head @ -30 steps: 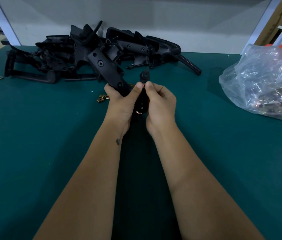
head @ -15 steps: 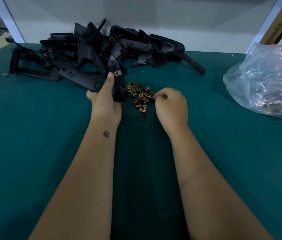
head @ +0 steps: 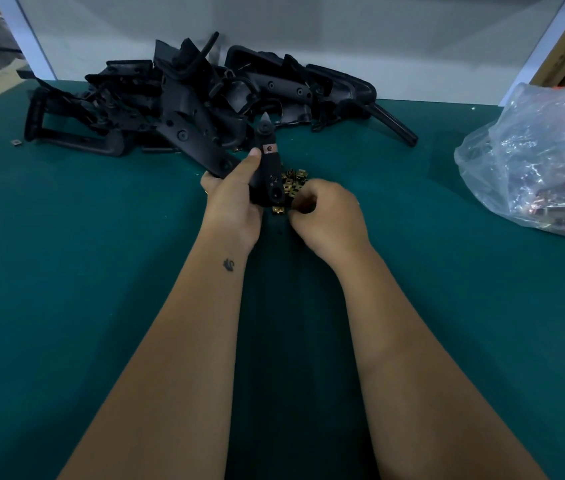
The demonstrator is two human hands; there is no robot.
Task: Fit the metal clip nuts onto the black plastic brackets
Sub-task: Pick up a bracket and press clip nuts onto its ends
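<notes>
Between the two hands, on the green surface [head: 66,271], lay a small heap of brass-coloured clip nuts [head: 291,183]. Half a second before, the right hand [head: 329,216] had hovered a little to the right of that heap; now it had closed in on the heap's near edge, fingers curled down among the nuts, though whether they pinched one I could not tell. The left hand [head: 234,199] had kept its grip on the black plastic bracket [head: 267,171], thumb laid up along its side, and the bracket had tipped more upright.

That bracket stood with its pointed end away from the person, a copper-toned clip nut [head: 269,148] already seated near its tip and a round hole showing at its lower end.

Beyond the hands sprawled a pile of black brackets [head: 187,109] against a pale wall [head: 309,29]. Far to the right of the right hand sat a clear plastic bag [head: 534,161] of more hardware.
</notes>
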